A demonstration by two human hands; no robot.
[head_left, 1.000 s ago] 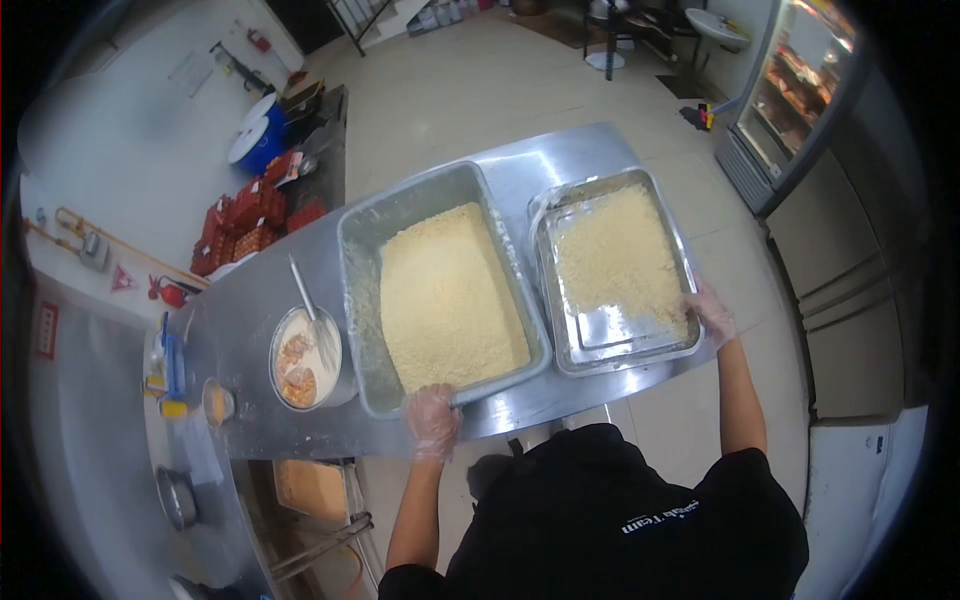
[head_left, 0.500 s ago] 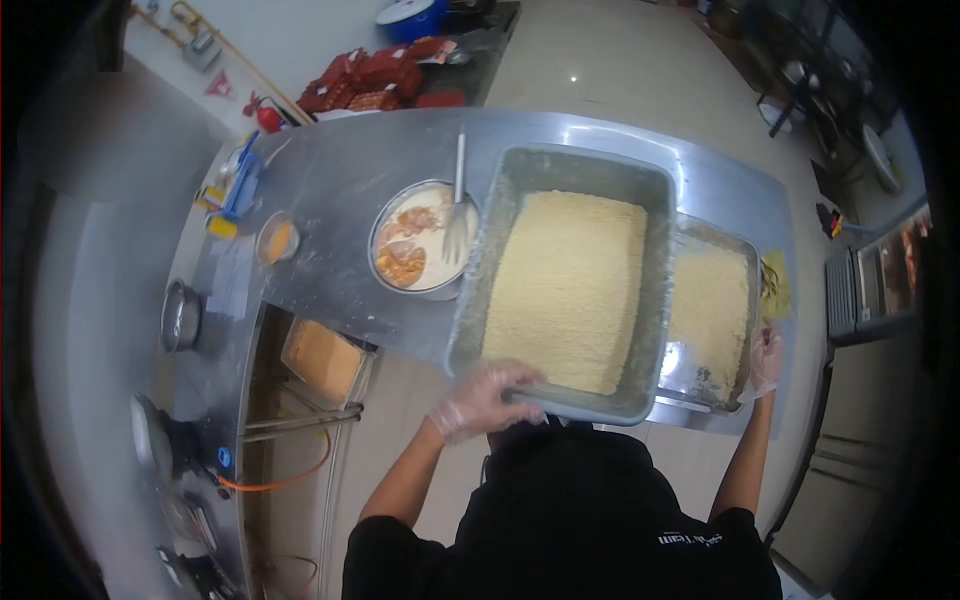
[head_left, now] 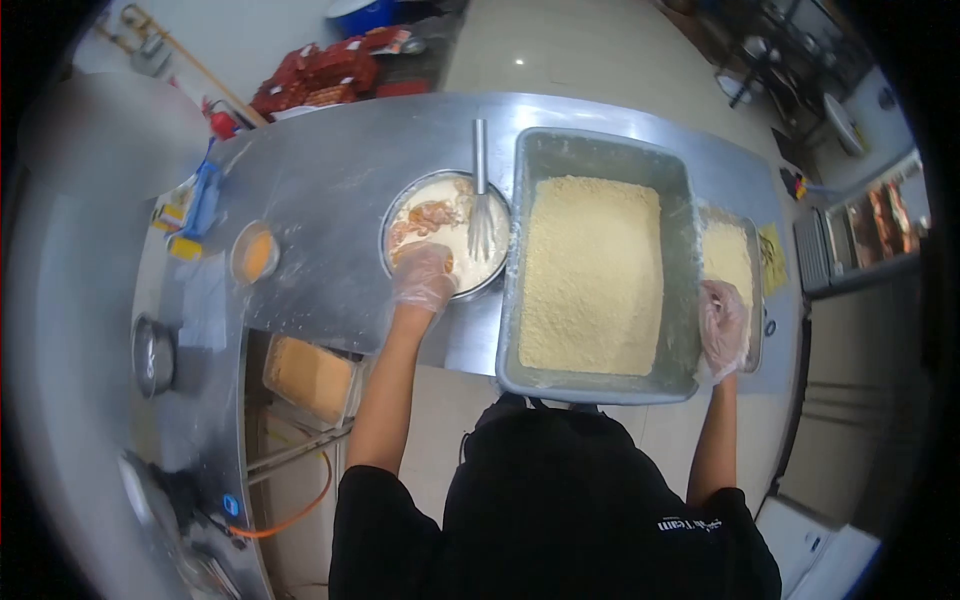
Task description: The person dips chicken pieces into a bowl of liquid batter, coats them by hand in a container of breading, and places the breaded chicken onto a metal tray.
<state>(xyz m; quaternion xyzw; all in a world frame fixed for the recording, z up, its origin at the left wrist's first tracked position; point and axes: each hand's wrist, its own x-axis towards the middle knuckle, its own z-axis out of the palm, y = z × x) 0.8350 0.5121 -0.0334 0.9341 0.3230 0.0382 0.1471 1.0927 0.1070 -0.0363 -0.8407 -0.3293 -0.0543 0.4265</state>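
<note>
My left hand (head_left: 424,274), in a clear plastic glove, reaches into a round metal bowl (head_left: 386,236) of pale batter. Its fingers close over an orange-coated piece of raw chicken (head_left: 447,259), mostly hidden under the hand. Another piece of chicken (head_left: 432,215) lies behind it in the batter. A metal whisk (head_left: 480,190) leans in the bowl, wires down. Beside the right rim of a large grey-green tub (head_left: 510,330) is my right hand (head_left: 723,325), also gloved. Its fingers are loosely bent, and nothing shows in them. Pale yellow breading (head_left: 590,270) fills the tub's floor.
A metal tray (head_left: 757,345) with breading lies right of the tub. Left on the steel table (head_left: 320,210) stand a small bowl (head_left: 240,262) of orange powder and a blue holder (head_left: 205,200). An orange-filled container (head_left: 310,375) sits below the tabletop.
My left hand has left the tub's front rim and gone into the batter bowl. My right hand has moved left from the tray's far edge to beside the tub. The tub now covers more of the tray.
</note>
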